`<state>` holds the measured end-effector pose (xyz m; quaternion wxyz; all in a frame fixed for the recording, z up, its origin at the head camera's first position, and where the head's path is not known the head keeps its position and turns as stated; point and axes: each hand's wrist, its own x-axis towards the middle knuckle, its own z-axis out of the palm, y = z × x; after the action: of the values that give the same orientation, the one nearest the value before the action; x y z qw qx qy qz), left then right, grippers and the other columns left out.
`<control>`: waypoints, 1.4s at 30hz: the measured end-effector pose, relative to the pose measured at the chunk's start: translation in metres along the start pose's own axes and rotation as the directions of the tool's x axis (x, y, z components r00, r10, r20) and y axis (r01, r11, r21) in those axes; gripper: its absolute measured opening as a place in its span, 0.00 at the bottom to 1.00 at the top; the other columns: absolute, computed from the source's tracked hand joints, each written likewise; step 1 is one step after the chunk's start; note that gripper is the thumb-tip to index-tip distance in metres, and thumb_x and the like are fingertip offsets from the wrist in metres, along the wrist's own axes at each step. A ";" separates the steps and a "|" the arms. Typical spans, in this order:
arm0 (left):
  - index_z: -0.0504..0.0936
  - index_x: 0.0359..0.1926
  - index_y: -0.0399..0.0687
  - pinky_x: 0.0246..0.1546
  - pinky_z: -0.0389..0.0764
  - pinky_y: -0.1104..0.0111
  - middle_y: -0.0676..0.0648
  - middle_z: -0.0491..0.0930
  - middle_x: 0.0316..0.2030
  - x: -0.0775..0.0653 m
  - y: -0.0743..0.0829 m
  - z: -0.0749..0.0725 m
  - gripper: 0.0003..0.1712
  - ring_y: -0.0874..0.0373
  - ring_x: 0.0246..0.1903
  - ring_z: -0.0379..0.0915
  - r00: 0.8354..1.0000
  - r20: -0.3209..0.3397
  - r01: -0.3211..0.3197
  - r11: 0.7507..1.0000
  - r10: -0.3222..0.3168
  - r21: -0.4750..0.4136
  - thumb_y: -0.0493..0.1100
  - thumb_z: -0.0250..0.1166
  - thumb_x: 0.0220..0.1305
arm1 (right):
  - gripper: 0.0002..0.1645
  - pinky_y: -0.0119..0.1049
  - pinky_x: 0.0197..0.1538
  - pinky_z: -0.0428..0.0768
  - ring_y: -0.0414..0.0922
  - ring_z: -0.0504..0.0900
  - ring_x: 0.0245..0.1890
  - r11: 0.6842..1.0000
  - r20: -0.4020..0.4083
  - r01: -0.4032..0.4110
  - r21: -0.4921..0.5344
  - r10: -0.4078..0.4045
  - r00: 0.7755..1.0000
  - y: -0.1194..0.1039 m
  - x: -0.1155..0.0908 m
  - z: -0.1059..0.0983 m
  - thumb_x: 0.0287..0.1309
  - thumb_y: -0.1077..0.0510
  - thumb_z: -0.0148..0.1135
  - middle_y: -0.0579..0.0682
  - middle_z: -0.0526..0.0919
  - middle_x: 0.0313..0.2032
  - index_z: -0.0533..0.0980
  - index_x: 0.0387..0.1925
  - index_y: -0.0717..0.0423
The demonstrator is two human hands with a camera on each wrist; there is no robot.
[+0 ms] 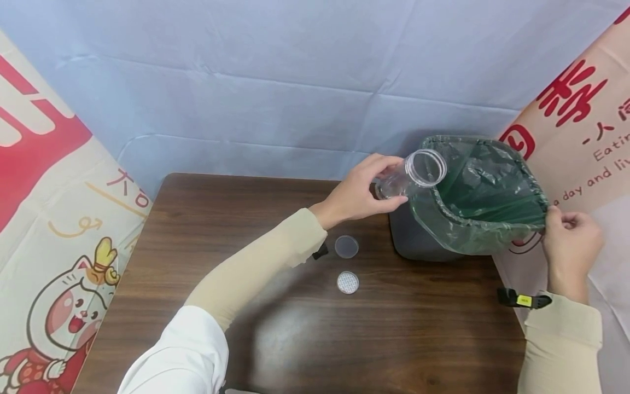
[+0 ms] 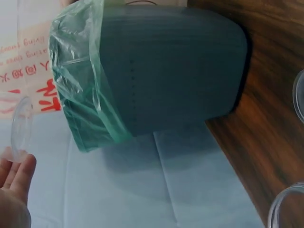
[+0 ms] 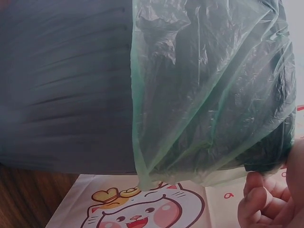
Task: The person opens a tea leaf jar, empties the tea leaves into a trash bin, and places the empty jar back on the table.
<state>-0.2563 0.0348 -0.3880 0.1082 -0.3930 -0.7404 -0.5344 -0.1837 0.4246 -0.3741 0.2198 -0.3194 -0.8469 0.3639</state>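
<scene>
My left hand (image 1: 361, 189) grips a clear plastic jar (image 1: 394, 183), thumb on the near side and fingers on the far side. Its uncapped mouth points right, at the left rim of a dark grey trash bin (image 1: 418, 241). A green trash bag (image 1: 492, 189) lines the bin, its edge folded down over the outside. On the bin's right rim, my right hand (image 1: 573, 241) pinches the bag's edge; the right wrist view shows its curled fingers (image 3: 259, 199) there. In the left wrist view only part of the jar (image 2: 21, 128) shows above my fingertips.
Two round lids lie on the brown wooden table (image 1: 418, 334): a clear one (image 1: 346, 247) and, nearer, one with a white patterned face (image 1: 348, 283). A pale blue cloth (image 1: 256, 109) hangs behind the table. Printed cloths (image 1: 64, 219) flank it on both sides.
</scene>
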 end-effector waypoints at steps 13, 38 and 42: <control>0.75 0.62 0.40 0.57 0.74 0.75 0.46 0.77 0.51 -0.034 0.003 -0.008 0.36 0.59 0.51 0.72 0.999 0.002 0.041 0.998 -0.041 -0.041 0.45 0.77 0.54 | 0.15 0.21 0.17 0.63 0.26 0.65 0.13 0.998 -0.011 -0.001 -0.067 0.001 1.000 -0.003 -0.002 0.001 0.69 0.44 0.53 0.23 0.65 0.12 0.69 0.26 0.41; 0.76 0.57 0.46 0.54 0.78 0.67 0.53 0.77 0.48 -0.112 -0.020 -0.008 0.32 0.59 0.48 0.74 0.988 0.022 0.150 0.986 -0.152 0.075 0.46 0.78 0.52 | 0.15 0.22 0.18 0.64 0.28 0.66 0.16 0.996 0.010 -0.028 -0.082 0.029 1.000 -0.002 -0.003 0.002 0.69 0.41 0.52 0.25 0.66 0.14 0.69 0.26 0.39; 0.76 0.57 0.43 0.54 0.80 0.59 0.49 0.79 0.49 -0.123 -0.024 -0.010 0.33 0.55 0.49 0.76 0.986 0.024 0.162 0.985 -0.163 0.059 0.46 0.78 0.52 | 0.15 0.22 0.18 0.64 0.27 0.65 0.14 0.997 0.000 -0.010 -0.072 0.010 1.000 -0.002 -0.003 0.000 0.69 0.42 0.53 0.24 0.66 0.13 0.69 0.26 0.40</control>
<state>-0.1935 -0.0341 -0.4726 0.0645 -0.3358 -0.7863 -0.5145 -0.1822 0.4211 -0.3735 0.2063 -0.3315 -0.8578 0.3342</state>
